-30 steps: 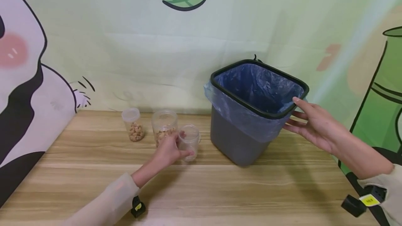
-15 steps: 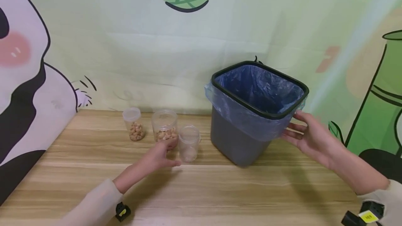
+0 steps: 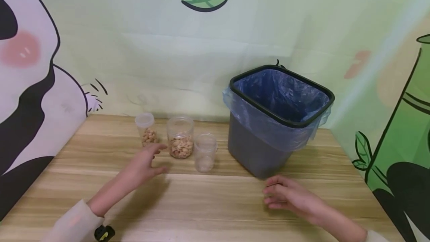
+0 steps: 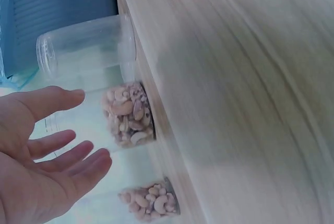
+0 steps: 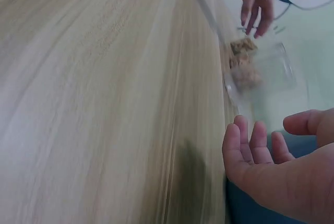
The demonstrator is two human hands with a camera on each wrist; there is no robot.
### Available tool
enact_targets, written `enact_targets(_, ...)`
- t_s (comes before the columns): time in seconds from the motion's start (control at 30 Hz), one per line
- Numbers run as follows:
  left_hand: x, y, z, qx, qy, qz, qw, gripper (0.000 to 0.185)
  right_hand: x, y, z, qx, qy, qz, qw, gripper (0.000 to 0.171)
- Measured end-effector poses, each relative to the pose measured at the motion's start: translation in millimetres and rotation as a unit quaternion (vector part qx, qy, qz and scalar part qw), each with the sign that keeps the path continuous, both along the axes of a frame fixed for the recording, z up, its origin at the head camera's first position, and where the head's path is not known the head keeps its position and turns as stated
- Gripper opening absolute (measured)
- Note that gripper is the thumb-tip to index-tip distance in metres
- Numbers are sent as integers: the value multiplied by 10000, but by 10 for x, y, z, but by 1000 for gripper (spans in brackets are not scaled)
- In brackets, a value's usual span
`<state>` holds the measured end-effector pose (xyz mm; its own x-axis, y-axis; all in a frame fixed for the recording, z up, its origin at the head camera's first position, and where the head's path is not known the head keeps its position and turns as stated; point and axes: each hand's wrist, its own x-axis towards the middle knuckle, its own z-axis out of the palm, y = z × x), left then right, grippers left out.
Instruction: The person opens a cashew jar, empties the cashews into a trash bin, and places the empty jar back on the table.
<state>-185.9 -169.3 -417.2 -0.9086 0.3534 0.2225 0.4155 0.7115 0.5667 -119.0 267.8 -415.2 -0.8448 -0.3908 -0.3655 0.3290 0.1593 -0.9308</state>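
Hands: I am hovering left hand (image 3: 144, 163) open by middle nut jar (image 3: 180, 137), right hand (image 3: 289, 195) idling open, empty; approaching squarely advisable.

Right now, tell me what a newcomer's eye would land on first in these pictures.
The grey bin with its blue liner stands out most, at the back right of the wooden table. To its left stand three clear jars in a row: two with nuts, a small jar and a larger jar, then an empty jar nearest the bin. The left hand hovers open before the jars, and the right hand lies open in front of the bin.
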Motion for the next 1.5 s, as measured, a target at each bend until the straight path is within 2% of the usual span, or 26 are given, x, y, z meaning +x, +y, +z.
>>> enact_targets(0.1, 5, -20, 8, -1, 272, 142, 9995, 57, -7, -147, -35, 209, 546, 284, 9979, 32)
enact_targets(0.2, -6, -15, 9, 28, 484, 236, 9985, 55, -22, -281, -44, 637, 1375, 623, 9865, 30)
enact_targets(0.27, -18, -6, 6, 58, 532, 291, 9981, 57, -30, -374, -45, 1014, 2022, 810, 9707, 27)
enact_targets(0.37, -32, 9, 0, 107, 493, 381, 9980, 64, -37, -520, -46, 1589, 2922, 947, 9383, 22)
enact_targets(0.43, -43, 15, -7, 177, 427, 451, 9979, 69, -48, -620, -46, 1886, 3368, 983, 9172, 24)
enact_targets(0.5, -54, 18, -15, 271, 348, 517, 9977, 74, -62, -716, -40, 2071, 3678, 1015, 9008, 28)
enact_targets(0.73, -155, 35, -66, 700, -185, 707, 9949, 90, -142, -1060, 46, 2616, 4206, 1007, 8629, 42)
enact_targets(0.9, -282, 61, -120, 1176, -567, 668, 9892, 97, -274, -1313, 182, 2576, 4814, 939, 8325, 46)
enact_targets(1.07, -422, 101, -175, 1466, -738, 668, 9842, 98, -441, -1554, 329, 2610, 5169, 833, 8110, 54)
enact_targets(1.3, -633, 148, -270, 1557, -951, 648, 9811, 101, -717, -1865, 499, 3134, 5347, 899, 7796, 70)
enact_targets(1.43, -733, 182, -336, 1623, -917, 524, 9811, 99, -889, -2027, 547, 3603, 5336, 1035, 7581, 77)
enact_targets(1.5, -769, 199, -366, 1622, -872, 513, 9816, 100, -986, -2103, 567, 3792, 5291, 1062, 7517, 78)
